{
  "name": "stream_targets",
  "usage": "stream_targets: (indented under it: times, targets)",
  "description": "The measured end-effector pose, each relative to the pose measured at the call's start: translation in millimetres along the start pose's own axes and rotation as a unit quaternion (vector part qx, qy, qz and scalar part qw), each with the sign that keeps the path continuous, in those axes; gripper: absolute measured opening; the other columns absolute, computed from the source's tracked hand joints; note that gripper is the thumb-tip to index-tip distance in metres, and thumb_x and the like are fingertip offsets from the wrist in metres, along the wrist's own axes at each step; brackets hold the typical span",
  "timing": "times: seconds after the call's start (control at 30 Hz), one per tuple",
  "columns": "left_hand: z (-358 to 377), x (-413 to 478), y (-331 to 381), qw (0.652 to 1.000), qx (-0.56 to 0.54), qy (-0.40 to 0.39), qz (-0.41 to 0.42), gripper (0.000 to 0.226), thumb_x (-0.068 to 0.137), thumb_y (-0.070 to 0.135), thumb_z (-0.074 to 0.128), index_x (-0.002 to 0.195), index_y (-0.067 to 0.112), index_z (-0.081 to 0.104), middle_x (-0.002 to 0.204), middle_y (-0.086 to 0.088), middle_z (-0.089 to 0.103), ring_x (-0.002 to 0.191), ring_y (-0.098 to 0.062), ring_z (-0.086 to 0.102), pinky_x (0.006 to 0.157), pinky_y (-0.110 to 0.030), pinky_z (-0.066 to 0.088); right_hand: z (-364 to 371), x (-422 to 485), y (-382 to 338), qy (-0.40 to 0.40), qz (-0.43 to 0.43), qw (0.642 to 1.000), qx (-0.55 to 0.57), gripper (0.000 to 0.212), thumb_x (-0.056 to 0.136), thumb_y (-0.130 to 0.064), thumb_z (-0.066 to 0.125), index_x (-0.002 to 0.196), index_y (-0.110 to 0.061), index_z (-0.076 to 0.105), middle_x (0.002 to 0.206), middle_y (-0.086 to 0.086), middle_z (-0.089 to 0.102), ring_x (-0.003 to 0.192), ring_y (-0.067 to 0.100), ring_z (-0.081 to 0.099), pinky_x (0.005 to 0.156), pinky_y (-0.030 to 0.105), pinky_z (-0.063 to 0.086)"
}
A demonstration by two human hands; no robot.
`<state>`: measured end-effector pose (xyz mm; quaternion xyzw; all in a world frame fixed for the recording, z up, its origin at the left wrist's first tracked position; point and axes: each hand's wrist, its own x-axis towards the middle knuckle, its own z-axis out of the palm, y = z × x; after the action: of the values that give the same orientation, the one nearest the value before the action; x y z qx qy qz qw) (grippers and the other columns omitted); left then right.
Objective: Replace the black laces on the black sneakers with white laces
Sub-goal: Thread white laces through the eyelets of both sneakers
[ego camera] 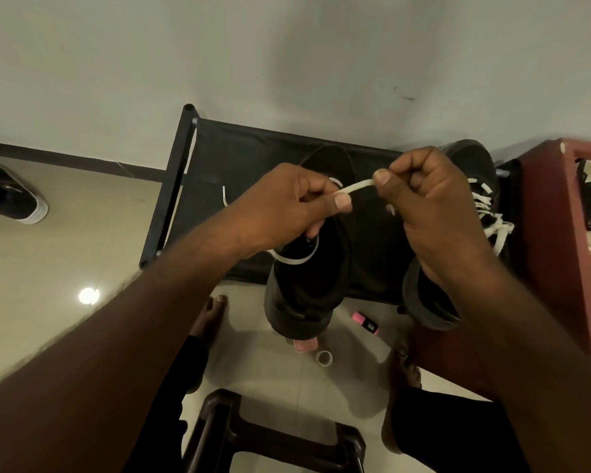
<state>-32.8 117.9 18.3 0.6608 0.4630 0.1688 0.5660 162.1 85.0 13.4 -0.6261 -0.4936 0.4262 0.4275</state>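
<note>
While pinched taut between left hand (287,203) and right hand (434,199) | white lace (354,186): soft, light, limp | probably best gripped near tip for threading left sneaker (307,278)

No legible text; pink marker (365,323) label (dark patch) unreadable.

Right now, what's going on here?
A person is relacing shoes. The left hand and the right hand each pinch a white lace, which is stretched between them above a black sneaker on a black rack. The hands hide how far the lace is threaded. The second sneaker, to the right on the rack, is already laced in white. A pink marker lies on the floor below.
</note>
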Motion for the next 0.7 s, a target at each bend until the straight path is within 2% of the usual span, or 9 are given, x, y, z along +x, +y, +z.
stream_targets:
  times: [0.13,0.2,0.23,0.3,0.37,0.5,0.6,0.67,0.7]
  targets:
    - [-11.9,2.3,-2.6,0.991,-0.037,0.131,-0.006,0.021,0.096,0.032,0.058,0.086,0.017,0.070,0.055,0.019,0.058,0.053,0.007,0.052,0.058,-0.008,0.038,-6.3,2.4,5.9,0.033,0.033,0.999,0.009,0.012,0.099,-0.024,0.061,0.091,-0.017,0.054,0.061,-0.002,0.055,0.049,0.011,0.051,0.044,0.023,0.043]
    - [-24.7,3.6,-7.5,0.969,-0.119,0.216,-0.022,0.021,0.097,0.028,0.059,0.083,0.014,0.067,0.052,0.018,0.055,0.049,0.003,0.047,0.054,-0.011,0.035,-9.7,3.5,7.8,0.075,0.040,0.996,0.038,0.016,0.099,-0.025,0.061,0.094,-0.012,0.053,0.060,-0.002,0.050,0.047,0.010,0.044,0.040,0.023,0.037]
    - [-32.4,3.6,-10.9,0.944,-0.198,0.260,-0.042,0.020,0.097,0.027,0.059,0.081,0.015,0.064,0.050,0.015,0.050,0.047,-0.001,0.040,0.049,-0.014,0.031,-12.1,3.9,8.0,0.105,0.044,0.991,0.066,0.017,0.100,-0.025,0.061,0.096,-0.010,0.053,0.062,-0.002,0.050,0.047,0.009,0.043,0.041,0.023,0.036]
    - [-46.4,3.8,-17.9,0.872,-0.364,0.317,-0.081,0.022,0.096,0.028,0.056,0.077,0.017,0.059,0.049,0.010,0.043,0.044,-0.006,0.031,0.044,-0.019,0.027,-15.9,5.8,6.9,0.159,0.055,0.978,0.124,0.019,0.099,-0.027,0.061,0.100,-0.009,0.054,0.066,-0.003,0.051,0.050,0.008,0.045,0.044,0.024,0.038]
    - [-52.2,3.6,-23.0,0.828,-0.436,0.335,-0.110,0.023,0.095,0.030,0.053,0.076,0.017,0.057,0.050,0.006,0.041,0.042,-0.007,0.030,0.043,-0.020,0.026,-15.0,6.0,6.7,0.181,0.072,0.965,0.178,0.017,0.099,-0.026,0.062,0.097,-0.011,0.055,0.066,-0.003,0.053,0.051,0.008,0.048,0.046,0.024,0.040]
    - [-49.6,8.0,-27.5,0.818,-0.429,0.363,-0.121,0.019,0.093,0.027,0.052,0.079,0.015,0.057,0.051,0.005,0.043,0.043,-0.007,0.031,0.043,-0.020,0.028,-4.5,4.5,7.6,0.146,0.099,0.949,0.262,0.008,0.096,-0.019,0.064,0.091,-0.015,0.059,0.069,-0.004,0.059,0.057,0.007,0.056,0.055,0.022,0.049]
    - [-50.2,9.6,-29.3,0.811,-0.425,0.380,-0.131,0.018,0.093,0.026,0.053,0.079,0.016,0.057,0.052,0.005,0.043,0.043,-0.006,0.031,0.043,-0.020,0.029,-4.7,6.5,10.3,0.128,0.096,0.948,0.276,0.003,0.096,-0.011,0.062,0.094,-0.012,0.064,0.074,-0.003,0.063,0.067,0.009,0.063,0.065,0.024,0.054]
    - [-49.3,10.8,-31.4,0.819,-0.389,0.392,-0.154,0.018,0.092,0.025,0.054,0.078,0.016,0.058,0.056,0.005,0.046,0.046,-0.006,0.035,0.046,-0.020,0.031,-6.6,7.6,12.5,0.113,0.089,0.950,0.277,0.010,0.097,-0.005,0.058,0.098,-0.012,0.066,0.081,-0.001,0.067,0.076,0.012,0.066,0.074,0.026,0.056]
    - [-47.2,11.5,-32.7,0.837,-0.337,0.400,-0.162,0.017,0.092,0.024,0.055,0.078,0.015,0.060,0.060,0.003,0.050,0.051,-0.007,0.041,0.051,-0.021,0.035,-6.7,7.5,13.6,0.097,0.081,0.957,0.261,0.014,0.098,-0.003,0.056,0.101,-0.012,0.067,0.085,0.000,0.068,0.081,0.014,0.068,0.078,0.027,0.056]
